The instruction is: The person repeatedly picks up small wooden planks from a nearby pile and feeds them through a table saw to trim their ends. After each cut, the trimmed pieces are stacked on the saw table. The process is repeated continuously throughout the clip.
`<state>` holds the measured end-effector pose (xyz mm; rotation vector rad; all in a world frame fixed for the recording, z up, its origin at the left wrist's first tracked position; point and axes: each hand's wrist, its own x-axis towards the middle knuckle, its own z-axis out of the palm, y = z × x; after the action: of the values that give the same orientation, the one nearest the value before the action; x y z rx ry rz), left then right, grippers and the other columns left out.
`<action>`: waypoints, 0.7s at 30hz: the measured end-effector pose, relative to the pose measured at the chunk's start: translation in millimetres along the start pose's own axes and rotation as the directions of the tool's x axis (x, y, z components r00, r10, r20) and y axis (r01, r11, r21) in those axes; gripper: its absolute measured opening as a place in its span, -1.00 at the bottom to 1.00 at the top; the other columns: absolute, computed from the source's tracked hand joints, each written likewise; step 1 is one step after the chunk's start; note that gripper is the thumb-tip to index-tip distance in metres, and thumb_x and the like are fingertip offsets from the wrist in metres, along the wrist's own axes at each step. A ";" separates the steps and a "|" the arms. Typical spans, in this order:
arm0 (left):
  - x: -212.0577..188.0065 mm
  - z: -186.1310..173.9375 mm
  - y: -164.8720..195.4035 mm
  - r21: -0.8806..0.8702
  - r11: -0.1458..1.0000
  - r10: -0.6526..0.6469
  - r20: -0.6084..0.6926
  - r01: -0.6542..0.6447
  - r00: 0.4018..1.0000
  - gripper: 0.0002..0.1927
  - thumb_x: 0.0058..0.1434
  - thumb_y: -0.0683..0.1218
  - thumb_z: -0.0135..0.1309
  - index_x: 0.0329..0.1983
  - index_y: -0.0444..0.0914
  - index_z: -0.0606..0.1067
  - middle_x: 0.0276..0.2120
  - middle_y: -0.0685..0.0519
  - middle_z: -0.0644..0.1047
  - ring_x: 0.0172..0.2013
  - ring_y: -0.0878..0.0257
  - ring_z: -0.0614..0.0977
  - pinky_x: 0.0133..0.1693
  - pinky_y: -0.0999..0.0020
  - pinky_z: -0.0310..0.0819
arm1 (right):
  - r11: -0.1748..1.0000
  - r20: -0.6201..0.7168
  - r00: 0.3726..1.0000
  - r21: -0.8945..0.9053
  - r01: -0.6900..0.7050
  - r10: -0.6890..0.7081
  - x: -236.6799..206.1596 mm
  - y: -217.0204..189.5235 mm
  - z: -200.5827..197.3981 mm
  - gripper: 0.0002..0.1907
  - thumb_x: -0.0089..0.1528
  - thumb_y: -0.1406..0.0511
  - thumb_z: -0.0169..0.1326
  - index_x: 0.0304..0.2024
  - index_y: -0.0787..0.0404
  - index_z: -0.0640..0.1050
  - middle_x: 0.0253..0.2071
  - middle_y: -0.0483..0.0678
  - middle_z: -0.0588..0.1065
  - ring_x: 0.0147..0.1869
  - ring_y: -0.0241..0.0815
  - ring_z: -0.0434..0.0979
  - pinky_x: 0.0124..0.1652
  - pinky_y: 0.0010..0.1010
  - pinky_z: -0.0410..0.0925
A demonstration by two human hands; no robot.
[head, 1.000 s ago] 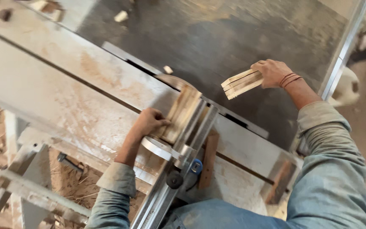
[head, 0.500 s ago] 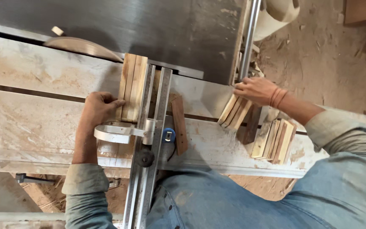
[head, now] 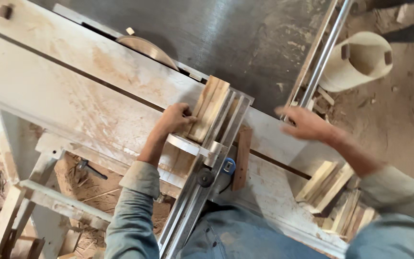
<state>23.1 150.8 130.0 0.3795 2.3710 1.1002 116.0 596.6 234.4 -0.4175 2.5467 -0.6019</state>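
My left hand [head: 174, 120] presses on a bundle of wooden strips [head: 208, 108] lying side by side against the metal fence of a sliding guide [head: 201, 178] on the saw table [head: 68, 81]. The round saw blade [head: 148, 48] rises from the slot beyond the strips. My right hand [head: 304, 123] hovers over the table's right part, blurred, fingers spread and holding nothing. A pile of cut wooden strips [head: 334, 192] lies below it at the table's right edge.
A metal rail [head: 323, 52] runs along the table's right side. A pale plastic bucket [head: 358, 60] stands on the dusty floor at the right. A short brown wood block [head: 242, 157] lies beside the guide. Sawdust and scraps cover the floor at the left.
My right hand has let go of the strips it carried; they now lie on the pile at the right. The hand has lifted away towards the rail. My left hand stays on the bundle.
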 end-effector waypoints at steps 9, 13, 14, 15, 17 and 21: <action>-13.5 -22.3 37.3 -0.297 0.954 0.011 0.129 0.028 0.992 -0.24 0.08 0.00 0.34 0.36 -0.23 0.39 0.06 -0.11 0.59 0.05 0.08 0.62 0.09 0.22 0.52 | 0.896 -0.319 0.947 0.429 0.113 0.034 181.8 -70.8 36.5 -0.47 0.23 0.13 0.19 0.15 0.32 0.49 0.06 0.12 0.53 0.14 -0.03 0.54 0.13 -0.22 0.40; -38.3 -44.4 57.1 -0.529 0.847 0.037 0.164 0.056 0.986 -0.42 0.20 0.00 0.18 0.26 -0.34 0.49 0.12 -0.07 0.62 0.16 0.12 0.61 0.21 0.24 0.46 | 0.919 -0.661 0.742 0.217 0.329 -0.110 136.3 -129.7 43.8 -0.35 0.13 0.22 0.40 0.11 0.33 0.36 0.01 0.14 0.41 0.12 0.00 0.48 0.13 -0.21 0.40; -45.9 -48.6 63.7 -0.503 0.863 0.048 0.161 0.040 0.986 -0.43 0.22 0.00 0.16 0.26 -0.33 0.50 0.14 -0.08 0.61 0.17 0.12 0.59 0.22 0.23 0.43 | 0.833 -0.620 0.782 0.466 0.298 0.067 123.2 -146.1 45.1 -0.32 0.10 0.23 0.39 0.13 0.32 0.32 -0.01 0.10 0.43 0.07 -0.04 0.53 0.08 -0.25 0.45; -53.9 -52.9 70.6 -0.476 0.879 0.059 0.162 0.025 0.985 -0.45 0.23 0.00 0.14 0.26 -0.32 0.50 0.15 -0.09 0.60 0.18 0.13 0.57 0.22 0.22 0.40 | 0.686 -0.531 0.815 0.683 0.251 0.230 110.6 -163.2 49.1 -0.28 0.08 0.25 0.38 0.14 0.32 0.28 -0.03 0.05 0.46 0.03 -0.09 0.59 0.02 -0.29 0.49; -70.8 -60.5 86.4 -0.443 0.896 0.088 0.156 -0.010 0.984 -0.45 0.26 0.01 0.11 0.28 -0.31 0.49 0.20 -0.08 0.57 0.21 0.14 0.54 0.24 0.20 0.36 | 0.494 -0.513 0.778 0.814 0.307 0.363 109.9 -196.2 54.7 -0.24 0.06 0.29 0.38 0.19 0.32 0.27 -0.01 0.02 0.47 0.02 -0.14 0.61 -0.01 -0.35 0.52; -88.8 -61.2 135.0 -0.454 0.890 0.117 0.138 -0.042 0.984 -0.43 0.26 0.04 0.12 0.30 -0.30 0.47 0.27 -0.09 0.54 0.26 0.11 0.53 0.27 0.16 0.36 | 0.405 -0.687 0.643 0.724 0.559 0.340 103.4 -209.6 44.6 -0.35 0.08 0.36 0.42 0.16 0.34 0.43 0.01 0.02 0.52 0.01 -0.16 0.58 -0.01 -0.37 0.54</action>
<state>70.0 158.6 296.2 0.3825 1.8966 1.5478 90.1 361.6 261.2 0.1449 2.2516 -2.5860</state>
